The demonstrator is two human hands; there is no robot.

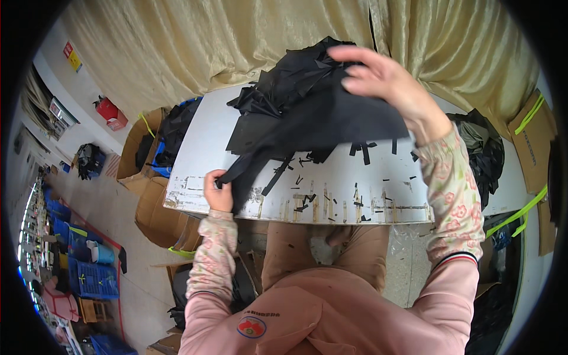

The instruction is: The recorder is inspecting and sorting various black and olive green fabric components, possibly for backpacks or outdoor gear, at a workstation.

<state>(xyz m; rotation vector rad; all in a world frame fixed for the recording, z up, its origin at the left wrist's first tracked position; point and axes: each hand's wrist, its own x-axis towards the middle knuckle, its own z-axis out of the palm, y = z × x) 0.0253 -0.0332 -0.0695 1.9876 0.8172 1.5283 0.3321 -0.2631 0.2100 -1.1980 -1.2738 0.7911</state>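
Observation:
My left hand (218, 191) is closed on the narrow end of a black sheet (316, 127), fabric or plastic, at the table's near left. The sheet stretches from there up and to the right across the table, blurred along its edges. Over its far right part is my right hand (373, 74), with fingers stretched out and apart, slightly smeared by motion; whether its fingertips touch the sheet I cannot tell. Behind the sheet a heap of crumpled black pieces (296, 77) lies at the table's far side, beside a flat dark piece (245, 135).
Black strips and scraps (305, 204) litter the near part of the white table (201, 139), which has tape marks. Another black bundle (488, 148) is at the right. Cardboard boxes (157, 213) and a blue container (161, 165) stand left; a gold curtain (236, 35) hangs behind.

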